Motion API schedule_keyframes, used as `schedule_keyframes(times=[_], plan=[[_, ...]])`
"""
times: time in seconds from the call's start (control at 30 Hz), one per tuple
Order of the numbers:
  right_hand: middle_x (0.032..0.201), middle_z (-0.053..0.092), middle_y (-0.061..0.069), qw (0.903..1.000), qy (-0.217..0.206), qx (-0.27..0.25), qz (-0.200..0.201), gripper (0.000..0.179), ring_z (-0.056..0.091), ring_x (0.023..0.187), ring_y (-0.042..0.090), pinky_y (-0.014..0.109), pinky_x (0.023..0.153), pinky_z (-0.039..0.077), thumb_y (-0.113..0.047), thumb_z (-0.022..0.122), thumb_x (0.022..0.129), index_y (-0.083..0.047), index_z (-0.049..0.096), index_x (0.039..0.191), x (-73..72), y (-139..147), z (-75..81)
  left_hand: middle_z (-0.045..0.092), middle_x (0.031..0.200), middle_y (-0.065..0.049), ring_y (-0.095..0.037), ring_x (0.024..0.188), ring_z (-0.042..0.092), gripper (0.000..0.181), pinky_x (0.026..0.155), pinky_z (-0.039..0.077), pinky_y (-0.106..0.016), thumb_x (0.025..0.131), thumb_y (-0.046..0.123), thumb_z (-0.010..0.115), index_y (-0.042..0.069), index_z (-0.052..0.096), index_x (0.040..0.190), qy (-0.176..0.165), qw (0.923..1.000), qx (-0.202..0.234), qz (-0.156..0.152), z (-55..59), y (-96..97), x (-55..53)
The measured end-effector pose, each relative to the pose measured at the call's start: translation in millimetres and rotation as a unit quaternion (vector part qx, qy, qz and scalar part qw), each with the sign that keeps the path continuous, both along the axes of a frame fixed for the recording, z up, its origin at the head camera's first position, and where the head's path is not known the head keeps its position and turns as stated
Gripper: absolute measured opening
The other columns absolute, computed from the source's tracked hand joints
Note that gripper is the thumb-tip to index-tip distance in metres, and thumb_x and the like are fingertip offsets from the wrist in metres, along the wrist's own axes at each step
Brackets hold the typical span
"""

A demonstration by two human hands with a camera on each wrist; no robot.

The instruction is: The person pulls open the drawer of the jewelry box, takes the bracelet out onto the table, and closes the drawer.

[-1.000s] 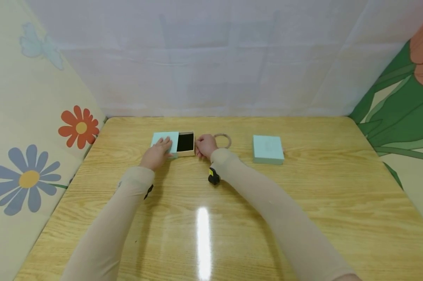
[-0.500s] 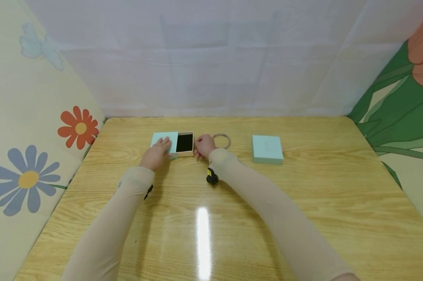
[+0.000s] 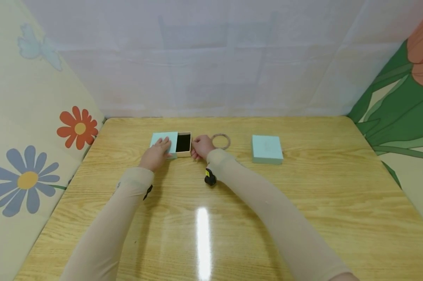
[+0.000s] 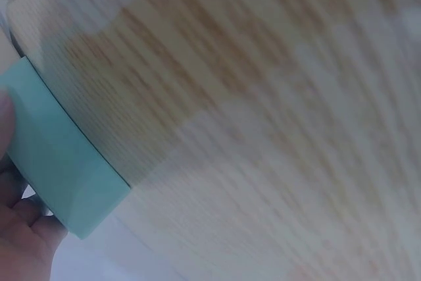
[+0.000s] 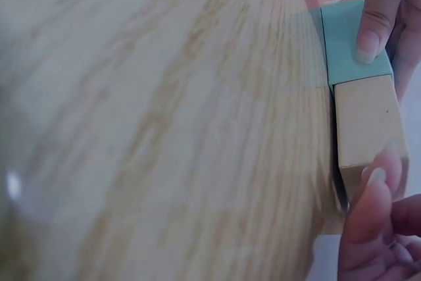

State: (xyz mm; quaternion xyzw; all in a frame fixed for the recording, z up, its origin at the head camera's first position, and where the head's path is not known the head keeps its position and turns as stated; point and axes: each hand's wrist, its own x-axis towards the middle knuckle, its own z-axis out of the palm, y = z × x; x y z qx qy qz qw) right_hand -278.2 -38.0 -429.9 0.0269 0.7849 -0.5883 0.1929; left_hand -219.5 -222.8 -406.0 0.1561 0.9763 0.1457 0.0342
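A drawer box with a light teal sleeve lies at the table's back left. Its cream inner tray sticks out to the right and shows a black lining. My left hand holds the sleeve, fingers over the top and thumb on the front side. In the right wrist view that thumb presses the teal side, close to the tray. My right hand has curled fingers against the tray's right end. In the right wrist view its fingertips meet the tray's corner; part of the contact is hidden.
A thin greyish-brown ring lies just behind and right of my right hand. Farther right stands a second teal box, closed, with a small tab at its right side. The wooden table ends at a white cloth behind.
My right hand has shifted slightly left, and the tray has slid a little further into the sleeve. My left hand stays on the sleeve. The ring and the second box lie as before.
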Motion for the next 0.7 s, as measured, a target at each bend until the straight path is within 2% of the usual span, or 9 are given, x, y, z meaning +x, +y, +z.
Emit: schedule_keyframes(times=[0.37,0.57,0.7], plan=[[0.058,0.055,0.007,1.0,0.003,-0.003,0.007,0.019,0.051,0.041,0.011,0.019,0.036,0.046,-0.006,0.046,0.102,0.003,0.057,0.09,1.9,-0.3,0.7,0.027,0.152,-0.025,-0.044,0.14,0.023,0.056,0.112,0.027,-0.058,0.097,0.015,0.058,-0.01,0.037,0.143,-0.003,1.0,-0.005,0.002,1.7,0.2,-0.2],[0.06,0.057,0.008,0.9998,-0.004,0.02,0.001,0.018,0.053,0.042,0.011,0.02,0.038,0.048,-0.008,0.048,0.102,0.003,0.06,0.094,0.9,-3.0,0.2,0.028,0.152,-0.025,-0.044,0.14,0.024,0.056,0.111,0.027,-0.058,0.097,0.016,0.058,-0.01,0.038,0.143,0.0,1.0,-0.008,-0.001,0.4,-0.6,-1.2],[0.061,0.059,0.011,0.9997,-0.007,0.025,-0.001,0.02,0.054,0.043,0.013,0.024,0.04,0.051,-0.006,0.048,0.101,0.005,0.062,0.091,-2.1,-5.5,-2.9,0.028,0.152,-0.025,-0.045,0.14,0.024,0.056,0.111,0.028,-0.058,0.097,0.015,0.059,-0.01,0.038,0.143,0.001,0.9999,-0.011,-0.004,0.9,-0.1,-0.5]])
